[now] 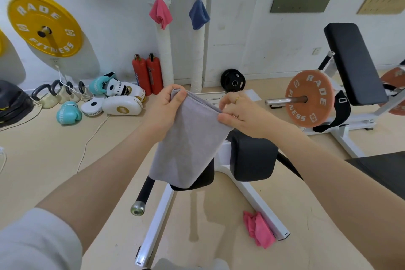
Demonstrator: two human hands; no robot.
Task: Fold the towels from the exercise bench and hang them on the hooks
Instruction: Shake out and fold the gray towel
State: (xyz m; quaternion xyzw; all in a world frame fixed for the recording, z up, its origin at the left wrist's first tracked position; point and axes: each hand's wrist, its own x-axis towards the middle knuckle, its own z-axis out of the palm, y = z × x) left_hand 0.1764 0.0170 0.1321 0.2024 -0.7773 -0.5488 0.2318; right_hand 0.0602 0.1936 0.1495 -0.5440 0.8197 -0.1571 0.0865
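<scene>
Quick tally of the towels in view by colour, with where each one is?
Pink: 2, one pink towel on hook, one pink towel on floor beside the bench frame.
Blue: 1, blue towel hanging on a hook.
Grey: 1, grey towel pinched at its top corners by the left hand and right hand.
Total: 4 towels.

Both bare forearms stretched forward, left hand (167, 103) and right hand (237, 113) raised level, fingers pinched closed
</scene>
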